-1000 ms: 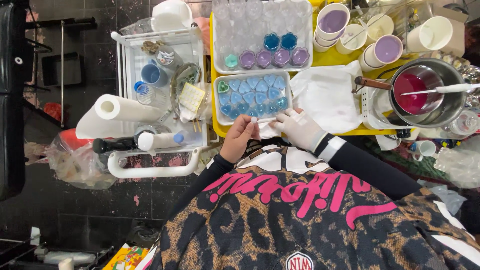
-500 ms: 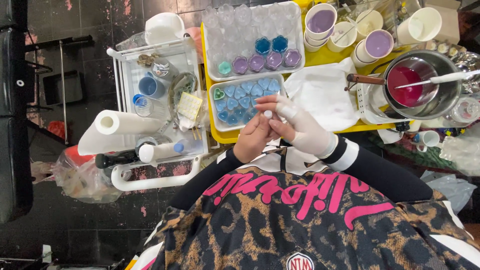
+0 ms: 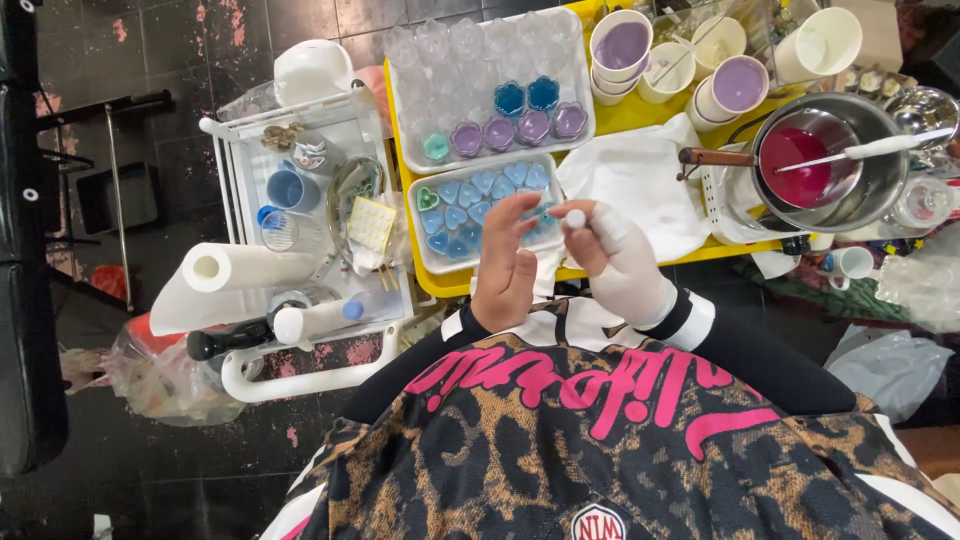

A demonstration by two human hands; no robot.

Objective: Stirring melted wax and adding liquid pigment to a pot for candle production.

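The left hand [image 3: 505, 275], bare, is released: its fingers are spread and lifted, closing on nothing that I can see. Just to its right the right hand [image 3: 620, 265], in a white glove, pinches a small white round piece [image 3: 574, 217] at its fingertips, held up between the two hands and clear of the table.

Directly under the left fingertips lies a white tray of heart moulds [image 3: 414, 232]. Every heart that shows holds set blue filling, bar one green heart at the far-left corner (the hand hides a few). Beyond the gloved hand a white cloth [image 3: 640, 180] is spread on the yellow table [image 3: 665, 118].

Past the heart tray sits a second tray, of clear flower moulds [image 3: 392, 110]. Only its nearest rows are filled, with one teal, several purple and two blue flowers; the many moulds behind look empty. So, by my reading, the hearts are done and most of the flowers are left.

Farther off to the right stand paper cups of lilac liquid [image 3: 620, 45] and a steel pot of pink liquid [image 3: 800, 165] with a white stirrer in it. Well to the left of the bare hand is a white cart [image 3: 235, 180] carrying a paper roll [image 3: 240, 275].
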